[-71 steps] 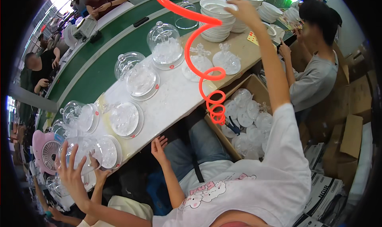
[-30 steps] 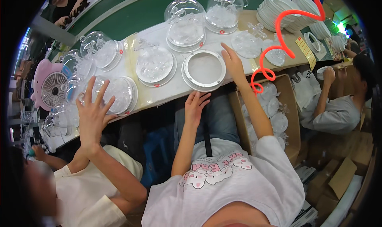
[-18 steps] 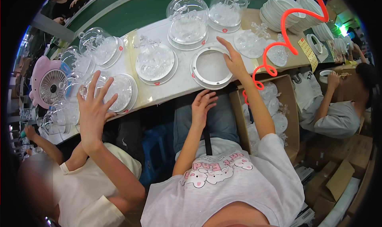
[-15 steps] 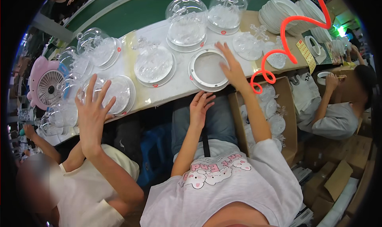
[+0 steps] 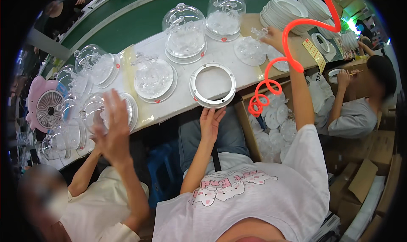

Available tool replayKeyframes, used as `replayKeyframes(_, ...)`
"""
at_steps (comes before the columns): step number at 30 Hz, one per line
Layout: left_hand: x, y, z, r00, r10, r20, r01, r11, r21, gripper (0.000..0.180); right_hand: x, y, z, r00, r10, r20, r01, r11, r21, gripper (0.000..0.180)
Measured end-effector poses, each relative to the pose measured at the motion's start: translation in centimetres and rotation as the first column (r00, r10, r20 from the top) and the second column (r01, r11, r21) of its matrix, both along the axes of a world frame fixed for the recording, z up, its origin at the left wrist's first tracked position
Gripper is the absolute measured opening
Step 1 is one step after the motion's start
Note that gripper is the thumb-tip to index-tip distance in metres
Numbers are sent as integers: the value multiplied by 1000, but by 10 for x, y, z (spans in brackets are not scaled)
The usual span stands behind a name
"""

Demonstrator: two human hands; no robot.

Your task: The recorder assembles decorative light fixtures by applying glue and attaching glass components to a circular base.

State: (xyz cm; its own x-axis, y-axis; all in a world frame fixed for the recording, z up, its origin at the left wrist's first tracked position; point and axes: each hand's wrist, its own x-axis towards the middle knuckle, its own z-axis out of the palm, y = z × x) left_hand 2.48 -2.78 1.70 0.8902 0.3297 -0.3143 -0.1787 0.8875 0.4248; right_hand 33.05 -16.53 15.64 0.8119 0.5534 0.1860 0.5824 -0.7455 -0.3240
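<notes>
A round white ring-shaped base (image 5: pixel 232 87) with small holes around its rim lies at the table's near edge. My left hand (image 5: pixel 212 121) is below it, fingers stretched up and a little apart, the tips touching its near rim. My right hand (image 5: pixel 276 38) reaches far right over the table, fingers bent around the upright part of a clear plastic ornament (image 5: pixel 258 31). That part rises from a clear round disc (image 5: pixel 250 51) lying on the table. The right fingertips are partly hidden by the back of the hand.
Clear domes (image 5: pixel 184 26) on white bases stand along the table. A red coiled hose (image 5: pixel 311 23) hangs before my right arm. Stacked white rings (image 5: pixel 280 15) stand far right; a carton (image 5: pixel 250 142) of clear pieces is below. A co-worker's raised hand (image 5: pixel 114 132) is at left.
My right hand has left the white ring base and moved far right to the clear ornament. The left hand stays at the ring's near edge. The view has shifted slightly.
</notes>
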Motion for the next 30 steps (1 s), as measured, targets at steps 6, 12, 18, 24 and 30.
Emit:
replayKeyframes(6,8,9,-5,1000,1,-2,0,996,86,22,-1,8,-14,999,-25,-35,28,996,79,39)
replayKeyframes(12,22,5,-11,1000,14,-24,-12,999,53,20,-94,43,10,928,217,-302,-42,868,494,31)
replayKeyframes(18,26,0,-12,999,44,-12,-43,998,55,18,-117,85,3,978,161,-136,-116,951,287,30)
replayKeyframes(24,26,2,-11,999,34,-35,-32,998,57,19,-129,98,8,992,129,-10,-128,991,37,33)
replayKeyframes(30,26,2,-8,999,34,-21,-32,998,59,20,-134,102,12,993,118,-15,-117,991,66,28)
